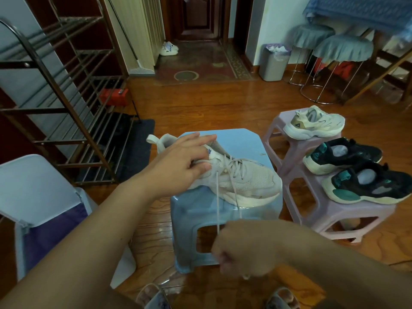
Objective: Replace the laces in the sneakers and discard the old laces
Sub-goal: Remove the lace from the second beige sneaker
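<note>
My left hand [185, 157] rests on the collar of a cream sneaker [234, 179], fingers loosely spread, thumb and forefinger at the top eyelets where the lace [217, 204] begins. The sneaker lies on a blue stool [223, 219] directly ahead of both hands, toe pointing right, heel under my left palm. My right hand [243, 248], nearer to me and lower than the left, is clenched around the lace ends; two strands run taut from the sneaker's eyelets down into that fist. The lace is still threaded through most of the sneaker's eyelets.

Off to the right of my right hand, two pink stools [323, 210] stand side by side. The farther one carries a second cream sneaker [314, 123]; the nearer one carries a pair of black sneakers [356, 170] with teal patches, pale stuffing showing in their openings. I cannot tell whether those three carry laces.

Left of my left arm stands a white folding chair [33, 188], and beyond it a metal shoe rack [66, 108]. Far beyond both hands, against the wall, sits a grey bin [273, 63] with a liner, next to two covered round stools [330, 47]. The floor [200, 103] is polished wood. My slippered feet [151, 295] show at the bottom edge, below the right hand.
</note>
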{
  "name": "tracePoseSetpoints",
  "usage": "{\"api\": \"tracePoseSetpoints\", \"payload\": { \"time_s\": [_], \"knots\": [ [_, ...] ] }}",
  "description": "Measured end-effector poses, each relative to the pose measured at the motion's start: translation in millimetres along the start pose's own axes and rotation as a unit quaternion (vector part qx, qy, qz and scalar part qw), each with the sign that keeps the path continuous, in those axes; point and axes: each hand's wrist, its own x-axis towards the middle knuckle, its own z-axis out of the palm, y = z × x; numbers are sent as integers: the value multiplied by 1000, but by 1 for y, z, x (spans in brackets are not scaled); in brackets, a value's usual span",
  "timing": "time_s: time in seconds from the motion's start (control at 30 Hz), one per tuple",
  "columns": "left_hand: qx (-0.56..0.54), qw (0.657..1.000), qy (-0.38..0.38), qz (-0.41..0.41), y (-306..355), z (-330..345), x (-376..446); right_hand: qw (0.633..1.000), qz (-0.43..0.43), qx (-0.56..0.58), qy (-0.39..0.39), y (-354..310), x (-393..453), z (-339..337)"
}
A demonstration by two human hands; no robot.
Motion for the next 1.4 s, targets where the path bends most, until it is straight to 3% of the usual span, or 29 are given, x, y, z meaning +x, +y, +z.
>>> {"api": "tracePoseSetpoints", "payload": {
  "time_s": [0.07, 0.17, 0.23, 0.37, 0.43, 0.57, 0.63, 0.7, 0.8, 0.87, 1.1, 1.23, 1.4],
  "knots": [
    [-8, 1000, 3, 1, 0, 0, -1, 992, 94, 32, 77, 14, -1, -9],
    [-17, 1000, 8, 3, 0, 2, 0, 920, 198, 91, 326, 29, 11, -24],
    [-18, 1000, 10, 1, 0, 3, 0, 886, 222, 91, 397, 25, 22, -24],
    [-22, 1000, 13, 0, 1, 4, -2, 875, 245, 21, 416, 17, 38, -13],
    [-20, 1000, 7, 6, 0, 3, -3, 899, 213, 1, 382, 17, 36, -16],
    [-12, 1000, -8, 21, -4, -2, -4, 981, 92, 45, 167, 13, 1, -30],
    [-25, 999, -13, 31, -5, -7, -6, 986, 49, 144, 70, 13, -17, -38],
    [-27, 999, -21, 39, -7, -10, -7, 964, 68, 216, 141, 25, -23, -43],
    [-20, 999, -27, 36, -7, -10, -6, 882, 169, 215, 384, 58, -16, -50],
    [-19, 999, -27, 33, -5, -7, -4, 845, 217, 220, 437, 71, -5, -50],
    [-14, 999, -19, 37, -4, -2, -4, 833, 253, 303, 387, 73, 23, -66],
    [-5, 999, -27, 33, -3, -3, -6, 852, 262, 327, 314, 71, 14, -75],
    [4, 1000, -12, 22, -7, -5, -3, 838, 283, 361, 295, 76, -18, -74]
  ]
}}
